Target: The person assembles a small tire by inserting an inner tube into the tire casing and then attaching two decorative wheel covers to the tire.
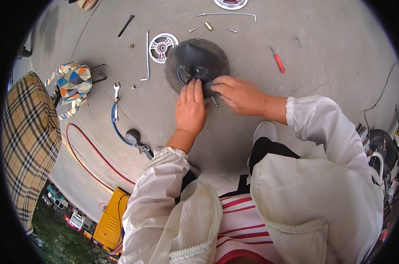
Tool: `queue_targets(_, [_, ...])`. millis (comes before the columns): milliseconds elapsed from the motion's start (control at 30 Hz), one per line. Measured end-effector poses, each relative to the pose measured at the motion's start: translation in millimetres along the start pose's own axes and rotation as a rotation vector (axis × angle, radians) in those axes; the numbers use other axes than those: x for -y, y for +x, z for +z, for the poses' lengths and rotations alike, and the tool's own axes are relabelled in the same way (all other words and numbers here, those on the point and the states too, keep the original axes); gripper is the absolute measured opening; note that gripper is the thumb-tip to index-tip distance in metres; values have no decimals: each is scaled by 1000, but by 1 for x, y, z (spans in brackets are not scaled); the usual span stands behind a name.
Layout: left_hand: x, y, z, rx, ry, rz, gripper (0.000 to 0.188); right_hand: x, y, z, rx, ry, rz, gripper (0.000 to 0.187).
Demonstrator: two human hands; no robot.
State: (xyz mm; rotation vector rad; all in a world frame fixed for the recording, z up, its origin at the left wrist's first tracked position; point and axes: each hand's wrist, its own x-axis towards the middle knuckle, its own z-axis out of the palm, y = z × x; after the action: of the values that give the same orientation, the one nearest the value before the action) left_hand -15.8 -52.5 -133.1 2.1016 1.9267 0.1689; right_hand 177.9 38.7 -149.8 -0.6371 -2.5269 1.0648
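Observation:
A small black tyre (226, 63) lies flat on the ground in front of me. A black inner tube (197, 56) bulges up out of its middle. My left hand (191, 105) grips the near side of the tyre, fingers together over the rim and the thumb hidden. On the near right side, my right hand (241, 94) pinches the tyre's edge between thumb and bent fingers. A short metal rod (215, 101) sticks out from under the tyre between the hands; its kind I cannot make out.
Beyond the tyre lie a silver wheel rim (163, 48), an L-shaped rod (147, 56) and small bolts. A red-handled screwdriver (279, 64) rests to the right. Leftward are a spanner (116, 94), a pressure gauge (132, 136) with hose, a yellow case (111, 220) and a checked cloth (32, 141).

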Motion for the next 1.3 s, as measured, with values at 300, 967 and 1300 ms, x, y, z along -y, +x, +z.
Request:
queue_targets(300, [-18,18,10,-111,-85,-275,98,-18,37,-6,-192,847,984,49])
queue_targets(967, [27,-17,-9,-387,-1116,-584,49,4,91,-21,305,1507,769,51])
queue_targets(1300, [41,-14,-8,-201,-1278,-411,42,7,89,-21,353,1489,693,65])
